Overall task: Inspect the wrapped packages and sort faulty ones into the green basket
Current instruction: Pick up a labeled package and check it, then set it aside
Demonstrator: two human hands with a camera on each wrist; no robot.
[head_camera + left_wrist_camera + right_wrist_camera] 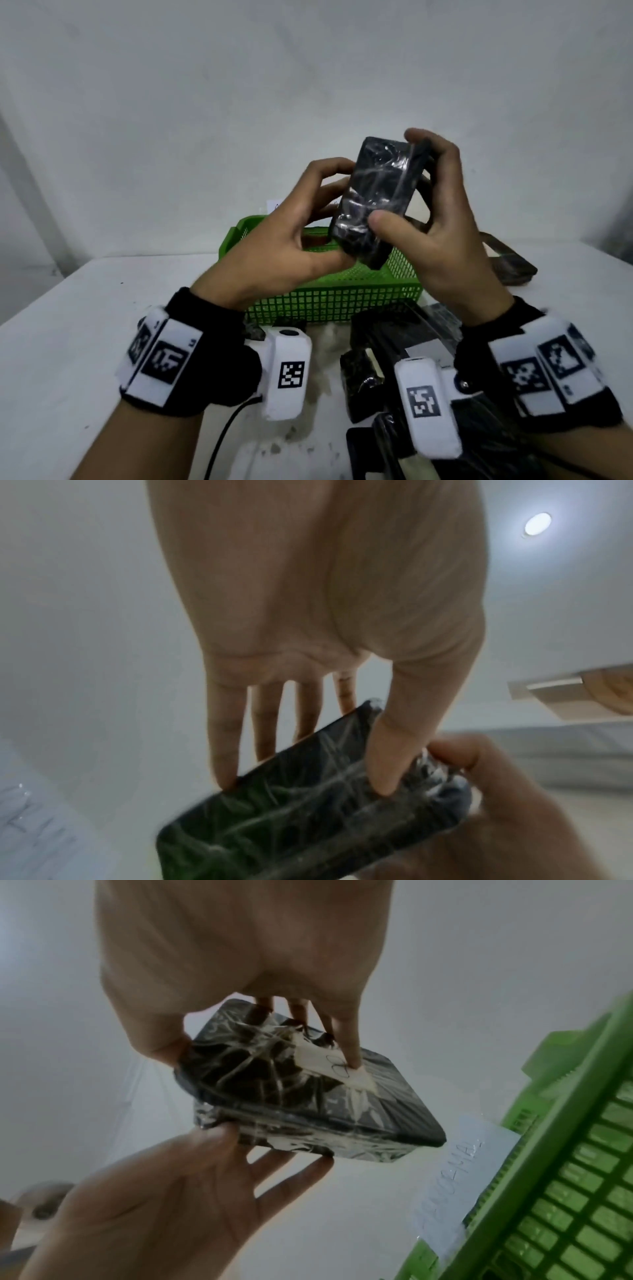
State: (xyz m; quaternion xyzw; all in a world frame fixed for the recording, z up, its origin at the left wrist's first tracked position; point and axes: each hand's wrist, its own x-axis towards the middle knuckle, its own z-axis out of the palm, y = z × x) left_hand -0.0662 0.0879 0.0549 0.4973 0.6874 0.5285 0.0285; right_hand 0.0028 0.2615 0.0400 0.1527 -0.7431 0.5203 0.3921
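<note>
Holding one wrapped package up above the green basket, the person appears to be in the middle of checking it, so the sorting looks only partly done. The basket seems to hold at least one dark item already, though the hands hide most of its inside. Several more dark wrapped packages lie on the white counter just in front of the basket and to its right, and these probably still need checking. The left hand grips the lower end of the package, thumb on the near face and fingers curled round behind. The right hand grips the other side, thumb pressed on the front near the bottom and fingers wrapped over the top and back. In the right wrist view the package shows crinkled clear film over a black body, and a fingertip rests on a pale label with handwriting under the film. A paper note with writing is fixed by the basket's rim; its words are too blurred to read with certainty. Whether this package is faulty cannot be told; no tear is plainly visible.
</note>
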